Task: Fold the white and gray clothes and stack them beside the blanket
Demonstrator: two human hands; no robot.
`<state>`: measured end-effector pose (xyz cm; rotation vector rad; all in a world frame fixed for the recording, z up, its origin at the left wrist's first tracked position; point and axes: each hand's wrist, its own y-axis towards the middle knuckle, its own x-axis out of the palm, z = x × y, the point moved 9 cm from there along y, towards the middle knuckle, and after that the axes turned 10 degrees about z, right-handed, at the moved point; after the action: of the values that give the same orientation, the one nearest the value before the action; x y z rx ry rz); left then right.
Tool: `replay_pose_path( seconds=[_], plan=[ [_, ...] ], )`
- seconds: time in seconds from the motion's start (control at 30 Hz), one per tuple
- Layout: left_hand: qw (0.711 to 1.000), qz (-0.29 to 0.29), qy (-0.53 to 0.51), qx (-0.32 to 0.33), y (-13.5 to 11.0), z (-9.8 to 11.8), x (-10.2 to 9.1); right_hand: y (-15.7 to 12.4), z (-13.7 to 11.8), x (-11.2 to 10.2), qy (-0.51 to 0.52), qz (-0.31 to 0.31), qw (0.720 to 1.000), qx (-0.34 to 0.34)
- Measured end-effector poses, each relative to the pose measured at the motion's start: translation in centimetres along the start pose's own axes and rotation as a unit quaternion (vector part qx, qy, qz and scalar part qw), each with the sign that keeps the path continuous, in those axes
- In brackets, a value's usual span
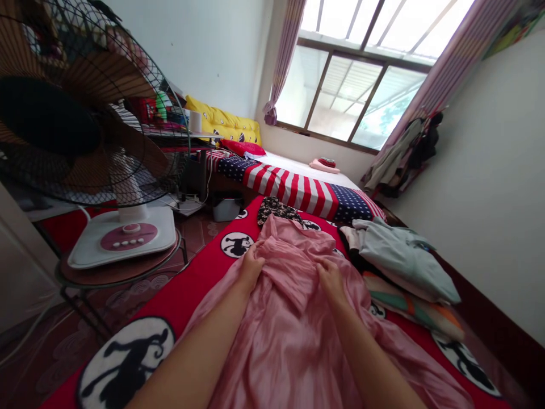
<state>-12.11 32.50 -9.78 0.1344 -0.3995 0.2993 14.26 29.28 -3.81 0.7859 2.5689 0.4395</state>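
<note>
A pink, silky garment, perhaps a dress (289, 335), lies spread over the red blanket (196, 278) with its black-and-white round prints. My left hand (253, 264) pinches the pink cloth on its left side, near the upper part. On the opposite side my right hand (330, 278) grips the same cloth between thumb and fingers. Between the two hands a section of fabric is gathered and folded. Just beyond the garment's top edge lies a black floral cloth (276, 210).
Folded clothes (404, 258) are stacked on the right of the bed. At left, a large fan (128, 238) stands on a round stool (170, 255). Behind are another bed with a flag-patterned cover (293, 187), a grey bin (226, 209) and hanging clothes (400, 153).
</note>
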Motion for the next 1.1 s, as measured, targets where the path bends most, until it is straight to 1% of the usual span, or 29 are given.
replay_pose_path(
  seconds=[0.07, 0.13, 0.17, 0.27, 0.3, 0.33, 0.43, 0.5, 0.6, 0.7, 0.73, 0.77, 0.8, 0.83, 0.87, 0.9, 0.93, 0.97, 1.03, 1.07, 1.1],
  plan=[
    [1.000, 0.004, 0.005, 0.003, 0.0, 0.1, 0.0, 0.8, 0.5, -0.1, 0.010, -0.017, 1.000, 0.011],
    [1.000, 0.008, 0.009, 0.005, 0.0, 0.1, -0.1, 1.2, 0.3, -0.2, 0.026, -0.033, 0.999, 0.008],
    [1.000, 0.010, 0.011, 0.007, 0.0, 0.1, -0.1, 1.1, 0.2, 0.0, 0.040, -0.054, 0.998, 0.009],
    [1.000, 0.017, 0.020, 0.013, 0.1, 0.0, -0.2, 0.5, -0.3, 1.4, 0.071, -0.141, 0.987, 0.022],
    [0.999, 0.020, 0.024, 0.016, 0.1, 0.0, -0.2, 0.5, -0.4, 1.7, 0.064, -0.157, 0.985, 0.021],
    [0.999, 0.022, 0.028, 0.019, 0.1, 0.0, -0.3, 0.5, -0.5, 1.7, 0.049, -0.158, 0.986, 0.016],
    [0.998, 0.026, 0.041, 0.031, 0.1, 0.1, -0.3, 1.6, -0.6, 0.9, 0.007, -0.110, 0.994, -0.001],
    [0.998, 0.023, 0.051, 0.042, 0.1, 0.3, -0.2, 2.4, 0.0, 0.2, -0.004, -0.075, 0.997, 0.014],
    [0.994, 0.021, 0.078, 0.068, 0.1, 0.6, -0.2, 3.1, 1.5, -0.6, -0.024, -0.028, 0.998, 0.050],
    [0.989, 0.027, 0.107, 0.102, -0.1, 1.5, -0.3, 2.9, 2.3, -1.1, -0.051, 0.006, 0.997, 0.060],
    [0.983, 0.031, 0.130, 0.128, -0.4, 2.2, -0.3, 2.7, 2.1, -1.4, -0.060, 0.028, 0.996, 0.053],
    [0.972, 0.038, 0.166, 0.165, -0.8, 3.1, -0.3, 2.4, 1.4, -1.8, -0.070, 0.059, 0.995, 0.032],
    [0.954, 0.047, 0.210, 0.209, -1.3, 4.2, -0.2, 1.9, 0.2, -2.2, -0.080, 0.093, 0.992, -0.007],
    [0.931, 0.055, 0.256, 0.256, -1.9, 5.4, 0.0, 1.1, -1.4, -2.4, -0.087, 0.120, 0.987, -0.060],
    [0.906, 0.056, 0.294, 0.300, -2.5, 6.4, 0.4, 0.2, -3.2, -2.2, -0.088, 0.131, 0.980, -0.120],
    [0.885, 0.044, 0.318, 0.336, -3.2, 7.2, 0.9, -1.0, -5.0, -1.6, -0.087, 0.121, 0.973, -0.177],
    [0.874, 0.013, 0.325, 0.360, -3.7, 7.6, 1.7, -2.2, -6.4, -0.5, -0.083, 0.091, 0.967, -0.221],
    [0.868, -0.036, 0.323, 0.376, -4.2, 7.7, 2.7, -3.4, -7.4, 0.8, -0.082, 0.045, 0.964, -0.249],
    [0.853, -0.151, 0.319, 0.385, -5.3, 6.9, 4.7, -5.6, -8.2, 3.5, -0.107, -0.042, 0.955, -0.274],
    [0.842, -0.198, 0.329, 0.379, -5.7, 6.2, 5.4, -6.5, -8.0, 4.7, -0.139, -0.079, 0.947, -0.279],
    [0.831, -0.229, 0.350, 0.367, -5.8, 5.3, 5.9, -7.3, -7.4, 5.8, -0.179, -0.109, 0.937, -0.280]
  ],
)
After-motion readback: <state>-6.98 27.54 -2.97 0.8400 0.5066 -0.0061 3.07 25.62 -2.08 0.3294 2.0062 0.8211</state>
